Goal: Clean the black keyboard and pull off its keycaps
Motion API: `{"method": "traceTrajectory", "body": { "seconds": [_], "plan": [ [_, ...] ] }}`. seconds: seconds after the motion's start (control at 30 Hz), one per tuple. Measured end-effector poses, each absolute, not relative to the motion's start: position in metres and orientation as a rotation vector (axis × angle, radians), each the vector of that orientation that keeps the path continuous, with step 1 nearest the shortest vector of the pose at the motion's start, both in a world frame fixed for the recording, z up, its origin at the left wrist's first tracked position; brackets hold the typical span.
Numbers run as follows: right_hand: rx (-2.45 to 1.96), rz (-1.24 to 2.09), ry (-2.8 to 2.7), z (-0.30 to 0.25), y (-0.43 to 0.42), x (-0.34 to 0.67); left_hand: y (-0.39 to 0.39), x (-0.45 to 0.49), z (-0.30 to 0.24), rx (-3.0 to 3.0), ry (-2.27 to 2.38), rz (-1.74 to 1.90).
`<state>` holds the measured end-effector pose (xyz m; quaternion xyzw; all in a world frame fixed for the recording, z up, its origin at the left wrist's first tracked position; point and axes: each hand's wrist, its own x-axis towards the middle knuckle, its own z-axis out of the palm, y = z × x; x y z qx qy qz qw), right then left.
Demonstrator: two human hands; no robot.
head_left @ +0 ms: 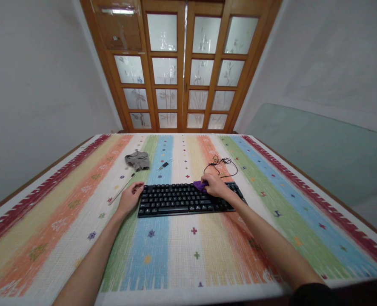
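A black keyboard [172, 199] lies flat on the striped cloth in front of me. At its left end, my left hand [131, 196] grips the edge near the upper corner, fingers bent over it. Bunched in my right hand [213, 185] is a purple cloth [201, 186], pressed onto the upper rows of keys right of the middle. My right hand and forearm hide part of the keyboard's right side. Its black cable [228, 161] lies in loose loops behind it.
A crumpled grey cloth [137, 160] lies behind the keyboard on the left. Near it are a small dark object with a clear end [165, 165] and a thin stick with a dark tip [121, 189]. Beyond the striped tablecloth [182, 246] stand wooden doors [182, 85] with glass panes.
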<state>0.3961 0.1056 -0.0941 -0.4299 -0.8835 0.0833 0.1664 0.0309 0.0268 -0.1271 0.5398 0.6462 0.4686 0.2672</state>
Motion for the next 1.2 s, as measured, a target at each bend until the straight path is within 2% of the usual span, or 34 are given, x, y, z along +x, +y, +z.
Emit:
{"method": "traceTrajectory", "body": {
  "seconds": [0.2,0.4,0.5,0.77,0.97,1.07,1.2],
  "plan": [
    [-1.196,0.228,-2.423,-0.095,0.101,0.385,0.027,0.032,-0.127,1.460,1.763,1.251],
    [-1.221,0.420,-2.269,-0.084,0.101,0.381,0.026,0.032,-0.125,1.471,1.760,1.254],
    [-1.192,0.486,-2.393,-0.083,0.100,0.376,0.026,0.032,-0.125,1.475,1.760,1.242],
    [-1.150,0.194,-2.544,-0.091,0.101,0.361,0.026,0.031,-0.128,1.479,1.755,1.235],
    [-1.169,0.378,-2.289,-0.087,0.106,0.362,0.028,0.029,-0.130,1.493,1.752,1.239],
    [-1.083,0.465,-2.363,-0.093,0.106,0.357,0.028,0.029,-0.130,1.503,1.763,1.233],
    [-0.989,0.341,-2.510,-0.101,0.106,0.350,0.027,0.030,-0.131,1.507,1.768,1.241]
  ]
}}
